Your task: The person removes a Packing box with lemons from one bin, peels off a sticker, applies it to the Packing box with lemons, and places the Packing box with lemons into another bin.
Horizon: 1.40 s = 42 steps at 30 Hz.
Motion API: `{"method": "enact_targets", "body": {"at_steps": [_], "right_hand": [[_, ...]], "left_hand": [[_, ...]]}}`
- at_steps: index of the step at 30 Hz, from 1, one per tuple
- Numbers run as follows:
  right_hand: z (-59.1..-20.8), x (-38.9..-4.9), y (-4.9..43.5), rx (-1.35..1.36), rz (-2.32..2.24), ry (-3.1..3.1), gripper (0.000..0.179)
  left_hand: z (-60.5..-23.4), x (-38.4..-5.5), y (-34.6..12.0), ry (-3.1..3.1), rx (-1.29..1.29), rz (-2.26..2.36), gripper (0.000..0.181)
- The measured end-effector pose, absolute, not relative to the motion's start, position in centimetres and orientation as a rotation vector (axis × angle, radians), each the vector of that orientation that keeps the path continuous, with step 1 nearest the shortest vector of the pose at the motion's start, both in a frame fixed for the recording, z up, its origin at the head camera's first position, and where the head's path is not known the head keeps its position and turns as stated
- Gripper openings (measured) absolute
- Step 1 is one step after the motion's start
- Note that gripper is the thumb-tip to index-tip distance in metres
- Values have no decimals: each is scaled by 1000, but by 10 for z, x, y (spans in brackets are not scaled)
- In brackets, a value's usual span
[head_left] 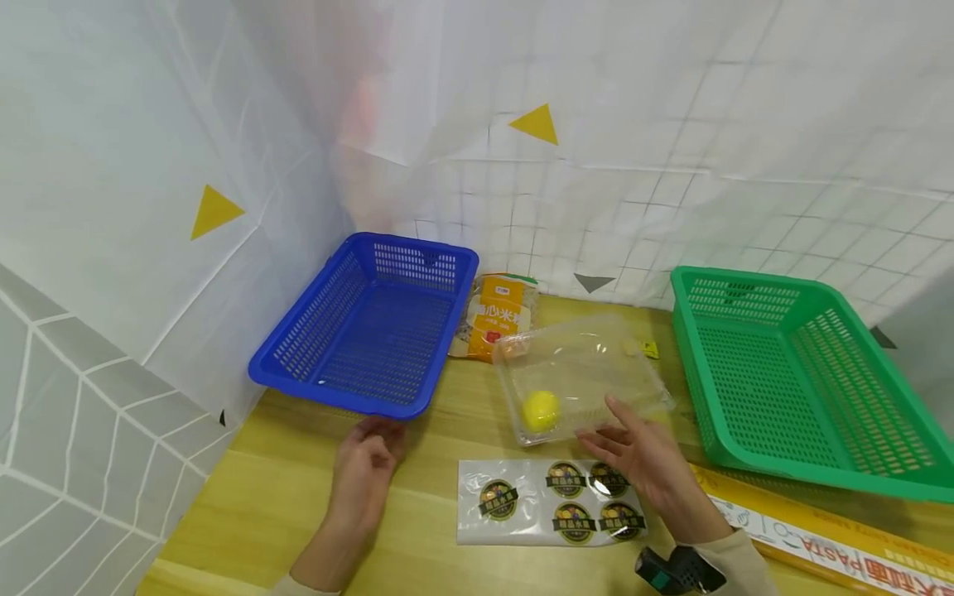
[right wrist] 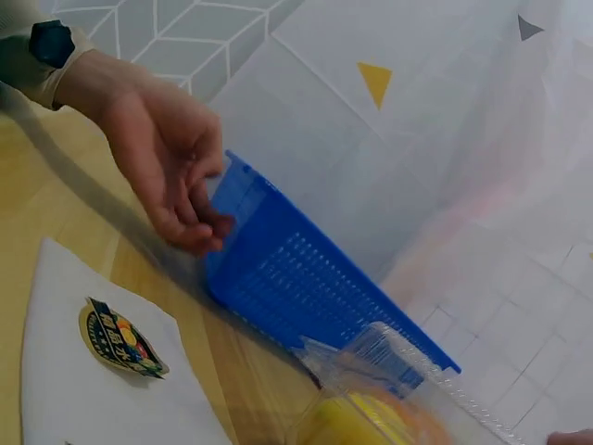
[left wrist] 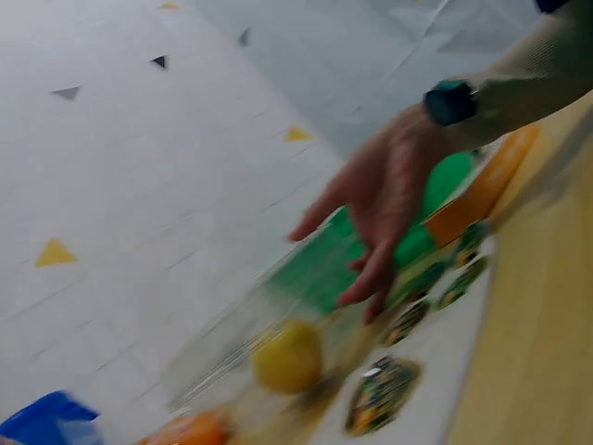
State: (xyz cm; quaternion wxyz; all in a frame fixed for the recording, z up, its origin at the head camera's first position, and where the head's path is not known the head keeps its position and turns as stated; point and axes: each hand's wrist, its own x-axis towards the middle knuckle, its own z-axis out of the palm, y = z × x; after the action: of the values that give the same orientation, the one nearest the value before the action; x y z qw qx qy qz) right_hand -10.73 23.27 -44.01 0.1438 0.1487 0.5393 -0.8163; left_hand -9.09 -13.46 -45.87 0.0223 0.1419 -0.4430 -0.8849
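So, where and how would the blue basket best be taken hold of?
Likely the blue basket is best gripped by its near rim, coming from the person's side and pinching from above and below. That rim juts out as a raised lip, right by the left hand. The orange-labelled bag sits beside the far right rim, making that spot more awkward.

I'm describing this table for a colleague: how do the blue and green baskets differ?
The blue basket stands on the left, the green basket on the right. In the head view, the blue basket's far end angles rightward, the green basket's leftward. Both have slotted walls.
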Motion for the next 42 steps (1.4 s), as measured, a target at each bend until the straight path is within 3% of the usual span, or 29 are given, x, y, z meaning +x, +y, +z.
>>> {"method": "enact_targets", "body": {"at_steps": [2, 7, 12, 15, 18, 21, 26, 42], "right_hand": [[-437, -102, 233, 391, -2274, 1615, 91], [-426, -86, 233, 349, -2048, 1820, 53], [-413, -76, 235, 303, -1998, 2095, 45], [-411, -78, 240, 141, -1917, 2512, 41], [-416, -87, 250, -57, -1634, 2966, 48], [-429, -97, 261, -144, -1424, 3119, 68], [-445, -107, 272, 16, -1422, 2973, 88], [-460, -91, 251, 310, -1573, 2931, 76]], "left_hand": [[-461, -88, -120, -1560, 385, -2787, 43], [-461, -91, -89, -1919, 189, -2782, 45], [-454, -103, -64, -2146, -36, -2632, 52], [-448, -109, -51, -2221, -83, -2564, 60], [-445, -113, -40, -2288, -83, -2518, 70], [-445, -115, -33, -2342, -64, -2490, 76], [-445, -116, -25, -2393, -92, -2455, 83], [-459, -132, -26, -2490, -357, -2228, 90]]}}
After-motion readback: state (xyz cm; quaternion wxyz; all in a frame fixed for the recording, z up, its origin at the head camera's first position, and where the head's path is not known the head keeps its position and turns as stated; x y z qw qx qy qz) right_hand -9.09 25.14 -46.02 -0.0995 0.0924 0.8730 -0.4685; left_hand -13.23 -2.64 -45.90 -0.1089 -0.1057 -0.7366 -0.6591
